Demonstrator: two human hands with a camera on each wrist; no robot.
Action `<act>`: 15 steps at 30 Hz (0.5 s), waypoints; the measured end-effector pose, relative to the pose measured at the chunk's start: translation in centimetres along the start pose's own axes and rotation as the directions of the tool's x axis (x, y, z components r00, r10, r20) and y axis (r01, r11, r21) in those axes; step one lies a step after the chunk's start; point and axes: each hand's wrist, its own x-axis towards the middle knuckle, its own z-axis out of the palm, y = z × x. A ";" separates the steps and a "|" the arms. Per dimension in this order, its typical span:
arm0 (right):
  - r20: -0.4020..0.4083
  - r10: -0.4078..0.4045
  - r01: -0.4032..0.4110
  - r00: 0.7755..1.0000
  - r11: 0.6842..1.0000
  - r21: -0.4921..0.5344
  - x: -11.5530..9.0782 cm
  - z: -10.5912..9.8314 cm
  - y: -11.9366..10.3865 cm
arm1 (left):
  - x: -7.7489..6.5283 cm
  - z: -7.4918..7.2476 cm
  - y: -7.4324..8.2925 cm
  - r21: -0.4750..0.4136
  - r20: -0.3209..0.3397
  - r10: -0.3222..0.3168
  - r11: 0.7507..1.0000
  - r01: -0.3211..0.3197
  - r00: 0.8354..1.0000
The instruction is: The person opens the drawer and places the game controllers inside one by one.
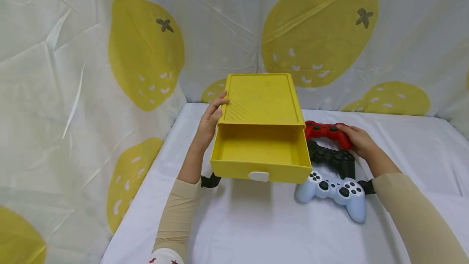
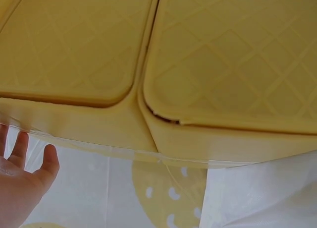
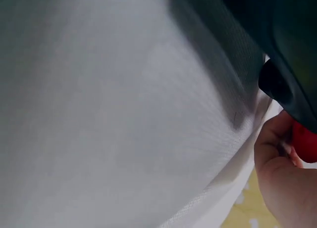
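Observation:
A yellow drawer box with its drawer pulled out toward me is in the middle of the head view. The drawer's inner floor shows, and a white handle is on its front. My left hand rests against the box's left side, fingers fairly straight, fingertips at the top edge. Right of the box, my right hand grips the right end of a red game controller, whose left end is beside the box. In the right wrist view, the fingers curl at the red controller, mostly cut off.
Just nearer than the red controller lies a black game controller, and nearer still a light blue one. Both sit right of the drawer. A white cloth covers the table; lemon-printed sheets hang behind and at left.

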 end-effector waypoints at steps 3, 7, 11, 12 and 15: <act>-0.037 -0.022 0.024 0.999 0.999 0.035 -0.1 0.0 0.0 | 0.1 -0.3 -1.2 -0.006 -0.007 0.001 1.000 -0.001 1.000; -0.103 -0.030 0.033 0.994 0.999 0.036 -0.2 0.0 0.0 | 0.3 -0.6 -2.4 -0.020 -0.011 0.017 1.000 -0.017 1.000; -0.133 0.015 -0.001 0.991 0.994 0.110 -0.6 -0.3 -0.1 | 0.3 -0.7 -2.8 -0.025 -0.011 0.036 0.999 -0.037 0.999; -0.133 0.033 -0.014 0.991 0.989 0.144 -0.7 -0.4 -0.1 | 0.3 -0.7 -2.8 -0.024 -0.012 0.037 0.999 -0.037 0.999; -0.121 0.089 -0.049 0.989 0.951 0.305 -1.2 -0.8 -0.3 | 0.3 -0.6 -2.8 -0.018 -0.016 0.034 0.999 -0.034 0.999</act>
